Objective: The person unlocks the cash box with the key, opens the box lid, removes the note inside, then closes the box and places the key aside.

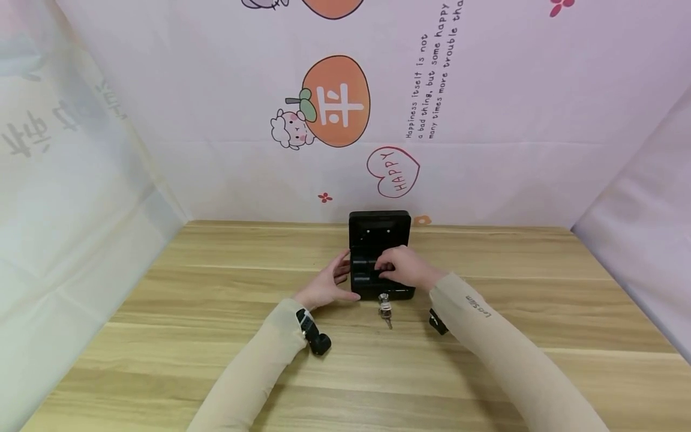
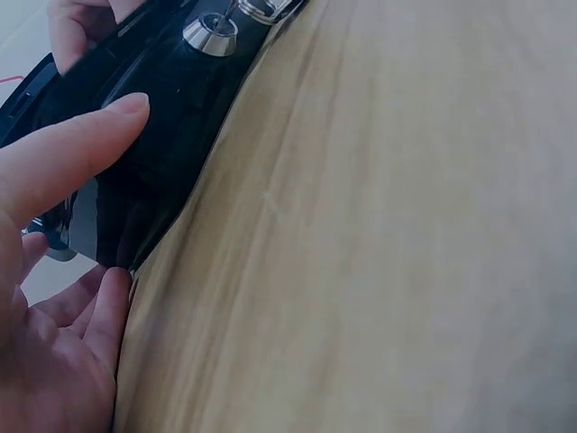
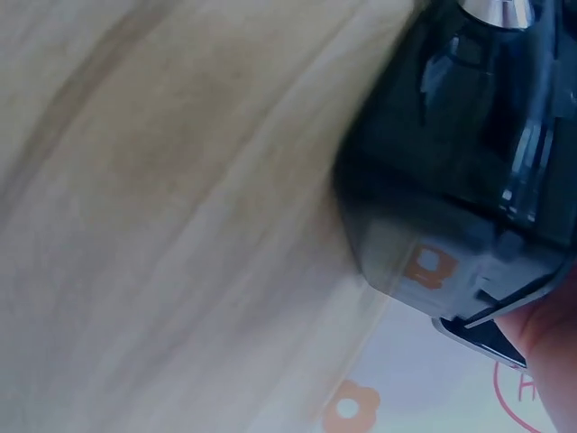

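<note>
A small black cash box (image 1: 386, 292) stands on the wooden table with its lid (image 1: 379, 228) raised at the back. Rounded coin compartments (image 1: 360, 271) show at the left inside it. My left hand (image 1: 328, 285) holds the box's front left corner, thumb over the front wall and fingers against the side. Reaching into the box from the right, my right hand (image 1: 406, 266) has its fingers bent down at the inside; what lies between the fingertips I cannot tell. A silver lock (image 2: 212, 34) on the front wall carries a hanging bunch of keys (image 1: 385, 312).
The wooden table (image 1: 335, 384) stretches in front of the box and to both sides. Close behind the lid rises a white printed backdrop (image 1: 486, 150), with pale cloth at the left and right. Both wrists wear black camera straps (image 1: 313, 333).
</note>
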A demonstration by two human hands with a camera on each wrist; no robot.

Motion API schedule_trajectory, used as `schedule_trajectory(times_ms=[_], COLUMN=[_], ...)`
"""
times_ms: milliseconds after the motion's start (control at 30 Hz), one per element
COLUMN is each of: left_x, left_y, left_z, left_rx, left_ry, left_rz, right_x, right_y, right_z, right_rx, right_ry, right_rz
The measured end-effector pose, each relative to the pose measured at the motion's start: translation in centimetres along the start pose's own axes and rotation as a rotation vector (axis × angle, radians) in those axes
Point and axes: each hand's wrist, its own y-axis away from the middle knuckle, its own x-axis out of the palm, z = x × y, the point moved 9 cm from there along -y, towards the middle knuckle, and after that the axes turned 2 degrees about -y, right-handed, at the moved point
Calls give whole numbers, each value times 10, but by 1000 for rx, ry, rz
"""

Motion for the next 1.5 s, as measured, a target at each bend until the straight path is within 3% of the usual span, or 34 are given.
schedule_trajectory(times_ms=[500, 700, 933, 1233, 1500], left_x=[-2, -3, -1, -1, -1], left_y=[-2, -2, -3, -2, 0], left_z=[2, 4, 5, 3, 1], left_rx=[4, -7, -11, -10, 1], left_ry=[5, -5, -14, -27, -49], left_rz=[14, 5, 21, 12, 3], right_x=[-30, -39, -53, -72, -66], right_y=[12, 26, 49, 85, 105], right_z=[-5, -9, -27, -62, -89], right_rx=[-20, -19, -14, 93, 210], right_ry=[28, 60, 60, 78, 37], right_rz=[-8, 1, -48, -90, -74])
